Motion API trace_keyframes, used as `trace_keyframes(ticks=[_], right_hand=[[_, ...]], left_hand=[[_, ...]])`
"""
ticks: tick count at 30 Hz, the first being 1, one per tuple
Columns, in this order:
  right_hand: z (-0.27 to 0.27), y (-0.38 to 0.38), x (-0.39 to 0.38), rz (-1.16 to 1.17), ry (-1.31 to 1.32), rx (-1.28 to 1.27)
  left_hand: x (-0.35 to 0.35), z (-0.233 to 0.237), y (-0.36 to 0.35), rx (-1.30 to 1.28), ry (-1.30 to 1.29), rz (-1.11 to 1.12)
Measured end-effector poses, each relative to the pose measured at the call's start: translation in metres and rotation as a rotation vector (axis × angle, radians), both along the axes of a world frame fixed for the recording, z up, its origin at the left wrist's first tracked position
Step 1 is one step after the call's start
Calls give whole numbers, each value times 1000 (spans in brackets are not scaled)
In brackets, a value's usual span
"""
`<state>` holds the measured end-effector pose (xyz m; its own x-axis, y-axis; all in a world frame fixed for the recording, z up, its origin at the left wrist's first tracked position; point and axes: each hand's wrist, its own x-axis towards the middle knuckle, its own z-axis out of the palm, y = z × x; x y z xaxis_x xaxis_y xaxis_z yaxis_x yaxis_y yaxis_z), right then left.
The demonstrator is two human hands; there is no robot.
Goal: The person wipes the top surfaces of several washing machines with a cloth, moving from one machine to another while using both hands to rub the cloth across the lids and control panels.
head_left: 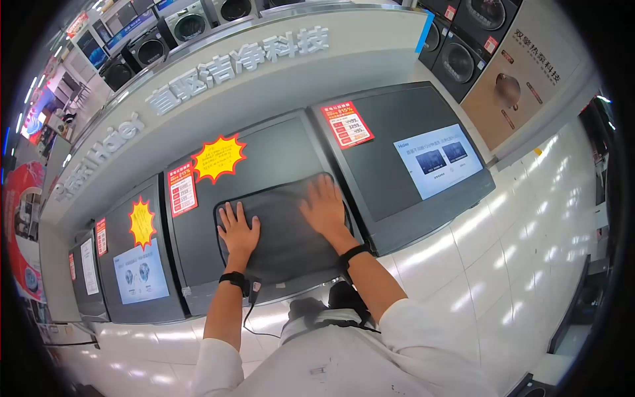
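Note:
A dark grey, flat rectangular piece with a black edge and rounded corners [288, 241] lies on top of the middle grey washing machine [268, 149]; it looks like a folded cloth or a soft sleeve. My left hand [239, 230] rests flat near its left edge, fingers spread and pointing away from me. Toward the upper right corner of the piece, my right hand [324, 205] is laid out with open fingers, slightly smeared by motion. Neither hand grips anything. Black bands circle both wrists, and a cable [246, 321] hangs from the left one.
Another machine with a blue-white label [440, 162] stands close on the right, and one with a similar label [142, 274] on the left. Red price cards and a yellow starburst sign [219, 158] lie behind the piece. A lettered display wall [238, 79] runs along the back.

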<state>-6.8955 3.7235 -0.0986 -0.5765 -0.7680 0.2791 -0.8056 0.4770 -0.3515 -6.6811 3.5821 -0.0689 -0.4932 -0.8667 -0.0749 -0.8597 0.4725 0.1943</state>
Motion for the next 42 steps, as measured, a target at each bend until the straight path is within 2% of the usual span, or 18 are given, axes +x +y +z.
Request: trace_keyframes(ticks=[8, 13, 22, 35, 42], right_hand=[[10, 75, 27, -63, 32, 102], [19, 90, 39, -71, 20, 186], [10, 71, 68, -40, 72, 171], [7, -17, 198, 130, 43, 143], [13, -25, 207, 121, -7, 258]], left_hand=[[22, 2, 61, 49, -5, -88], [33, -5, 70, 31, 17, -122], [62, 6, 52, 38, 34, -132], [211, 5, -11, -15, 23, 30], [218, -2, -16, -53, 1, 27]])
